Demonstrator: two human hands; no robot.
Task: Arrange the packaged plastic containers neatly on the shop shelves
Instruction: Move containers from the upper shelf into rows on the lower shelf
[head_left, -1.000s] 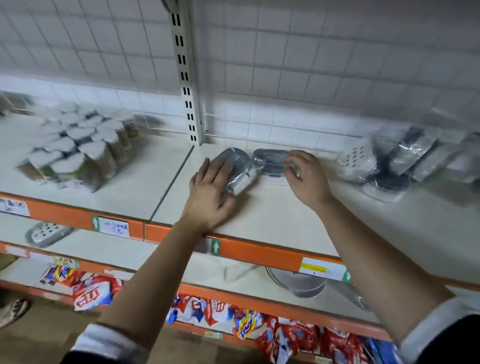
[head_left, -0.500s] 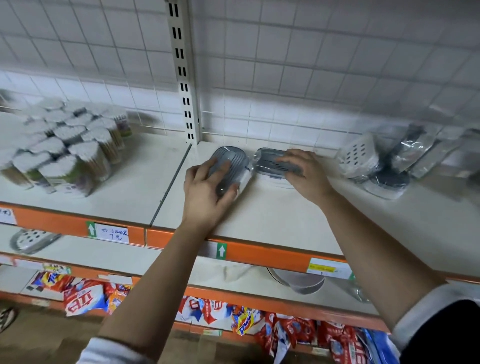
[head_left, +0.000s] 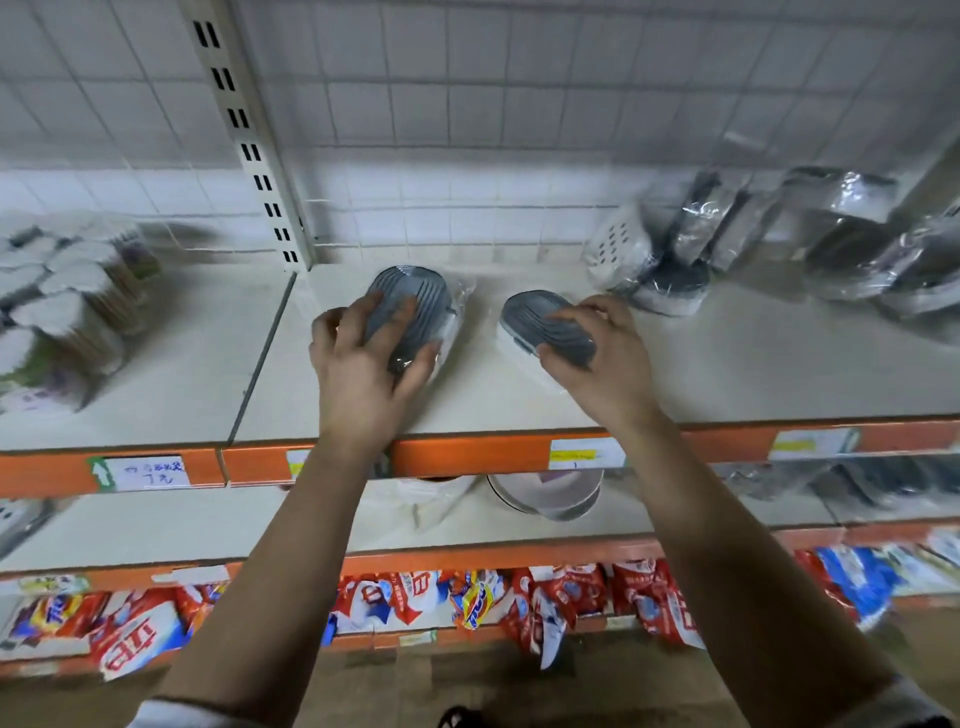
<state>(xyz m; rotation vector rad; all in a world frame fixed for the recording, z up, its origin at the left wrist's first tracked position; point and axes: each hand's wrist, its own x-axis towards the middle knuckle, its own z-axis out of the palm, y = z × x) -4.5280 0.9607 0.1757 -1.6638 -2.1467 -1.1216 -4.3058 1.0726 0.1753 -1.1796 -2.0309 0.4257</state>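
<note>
Left hand (head_left: 363, 374): your fingers were spread and curled over the near end of the left container (head_left: 410, 296), thumb out on its left side, gripping it through the clear wrap. Right hand (head_left: 602, 364): fingers curled over the near end of the right container (head_left: 540, 317), thumb tucked under its front edge, holding it.

Both grey ribbed containers lay on the upper shelf (head_left: 519, 405), just right of the slotted upright (head_left: 249, 140).

Change noted: half a second before, the two sat close together, the right one lying crosswise. Now a plain gap of bare shelf showed between them, and the right one had swung round so that both long axes ran roughly front to back, though not yet parallel.

Reading: you were spacing and squaring the pair into a row. Likely a small twist was left on the right one.

Further out: a loose heap of wrapped containers (head_left: 831, 244) at far right was not yet sorted. Jars (head_left: 67, 301) stood grouped on the left bay. Detergent packets (head_left: 467, 597) filled the bottom shelf.
</note>
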